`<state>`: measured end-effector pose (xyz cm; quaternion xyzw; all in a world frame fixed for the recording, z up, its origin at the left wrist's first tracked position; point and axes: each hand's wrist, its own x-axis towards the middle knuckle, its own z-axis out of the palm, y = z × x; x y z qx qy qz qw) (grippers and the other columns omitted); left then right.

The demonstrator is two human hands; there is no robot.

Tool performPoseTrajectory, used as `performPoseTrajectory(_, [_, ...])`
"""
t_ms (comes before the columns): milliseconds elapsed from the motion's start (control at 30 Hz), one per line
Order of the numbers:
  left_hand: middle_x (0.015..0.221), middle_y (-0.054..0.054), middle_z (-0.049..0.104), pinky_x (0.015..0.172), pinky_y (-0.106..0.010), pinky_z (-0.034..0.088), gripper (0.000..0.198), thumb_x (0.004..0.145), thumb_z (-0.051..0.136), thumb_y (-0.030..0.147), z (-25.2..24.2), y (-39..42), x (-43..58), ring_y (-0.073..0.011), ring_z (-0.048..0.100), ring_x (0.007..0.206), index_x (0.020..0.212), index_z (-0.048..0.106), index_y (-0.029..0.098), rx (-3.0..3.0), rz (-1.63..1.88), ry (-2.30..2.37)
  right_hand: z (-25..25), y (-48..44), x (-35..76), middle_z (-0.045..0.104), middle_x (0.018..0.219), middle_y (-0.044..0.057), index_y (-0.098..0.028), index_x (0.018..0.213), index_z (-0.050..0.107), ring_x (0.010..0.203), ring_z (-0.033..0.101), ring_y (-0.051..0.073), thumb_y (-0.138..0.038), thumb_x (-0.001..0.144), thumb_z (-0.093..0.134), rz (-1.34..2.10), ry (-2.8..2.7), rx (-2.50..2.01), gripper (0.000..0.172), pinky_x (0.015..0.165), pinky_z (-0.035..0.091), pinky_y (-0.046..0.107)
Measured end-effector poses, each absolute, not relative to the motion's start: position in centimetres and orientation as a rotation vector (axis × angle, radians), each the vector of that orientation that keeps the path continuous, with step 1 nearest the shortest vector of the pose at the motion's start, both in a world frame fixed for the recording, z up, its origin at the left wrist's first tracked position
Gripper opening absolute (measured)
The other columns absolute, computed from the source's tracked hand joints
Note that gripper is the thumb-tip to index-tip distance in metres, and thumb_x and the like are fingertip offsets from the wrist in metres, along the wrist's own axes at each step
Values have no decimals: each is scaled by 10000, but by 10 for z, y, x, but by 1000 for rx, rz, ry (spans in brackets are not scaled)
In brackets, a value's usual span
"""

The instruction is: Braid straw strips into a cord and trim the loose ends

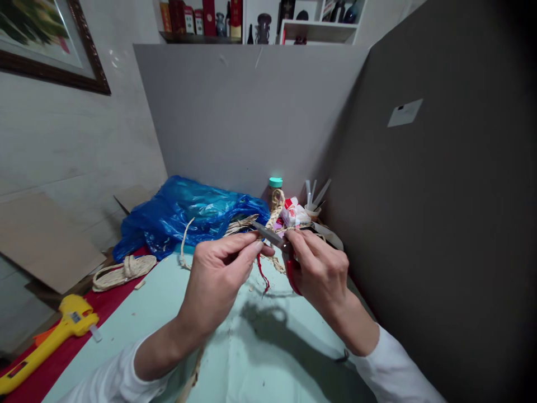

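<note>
My left hand is closed in a pinch on a thin red cord that dangles below my fingertips. My right hand is wrapped round red-handled scissors. Their grey blades point left and up, and the tips meet my left fingertips where the cord is held. Both hands hover above a pale green mat. A strand of straw rope runs under my left forearm.
A crumpled blue plastic bag lies behind the hands. A coil of straw rope and a yellow glue gun sit at the left on a red cloth. A teal-capped bottle, small boxes and a cup of sticks stand by the grey partition.
</note>
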<state>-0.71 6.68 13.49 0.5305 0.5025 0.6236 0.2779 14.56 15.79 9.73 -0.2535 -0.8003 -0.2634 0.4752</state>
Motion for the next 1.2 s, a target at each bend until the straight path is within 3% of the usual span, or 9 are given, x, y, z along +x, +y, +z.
performPoseTrajectory(167, [671,0,624,451,-227,261,200,856,635,290,134,74,-13,-65,320,492,960,781,199,1406,1610,1236,106,163,151,703,826,67,-157,910,660,691,633,151,-185,874,552,-260,-1895,-643,117,616,449,237])
performPoseTrajectory(267, [615,8,614,480,-218,320,242,872,624,307,136,73,-13,-76,397,513,1039,764,202,1485,1580,1245,116,164,157,604,611,3,-171,837,649,504,543,125,-320,886,575,371,-1712,-725,174,490,422,237])
performPoseTrajectory(400, [539,18,594,562,-221,410,211,858,640,270,139,70,-10,-98,511,557,997,776,187,1554,1567,1304,125,165,163,447,446,-76,-190,918,610,334,381,90,-442,875,588,1113,-1489,-672,257,337,308,209])
performPoseTrajectory(567, [700,-20,713,498,-228,397,165,841,630,217,143,68,-8,-92,486,507,889,784,184,1619,1536,1337,137,161,167,659,741,-8,-210,1120,568,370,362,48,-481,797,656,1465,-1339,-549,430,308,302,176])
performPoseTrajectory(633, [709,-18,712,487,-226,384,166,842,615,195,144,68,-9,-87,470,497,832,780,181,1688,1489,1347,144,158,170,685,838,23,-200,1090,587,372,342,32,-490,775,664,1550,-1335,-519,435,297,289,171])
performPoseTrajectory(733, [636,-2,656,535,-219,399,199,871,570,187,145,68,-10,-101,511,554,798,754,175,1785,1445,1350,150,155,174,671,797,7,-197,1001,605,359,306,26,-464,719,702,1552,-1347,-483,400,277,261,177])
performPoseTrajectory(900, [667,22,632,496,-207,374,170,855,629,238,142,67,-6,-92,474,531,998,710,198,1914,1372,1361,153,154,177,595,724,-32,-209,958,566,380,339,30,-382,728,709,1443,-1267,-496,322,286,254,169])
performPoseTrajectory(1067, [824,-27,720,622,-228,442,124,874,616,211,138,68,-4,-121,578,660,906,732,183,2078,1478,1453,152,154,177,491,585,-69,-209,943,564,379,352,46,-345,737,710,1425,-1218,-525,287,301,274,171])
performPoseTrajectory(1200, [741,-22,650,638,-229,428,210,931,514,205,138,69,-6,-117,557,664,827,692,165,2152,1421,1401,150,154,178,408,485,-92,-214,944,577,361,360,67,-359,760,700,1340,-1225,-582,265,314,287,190])
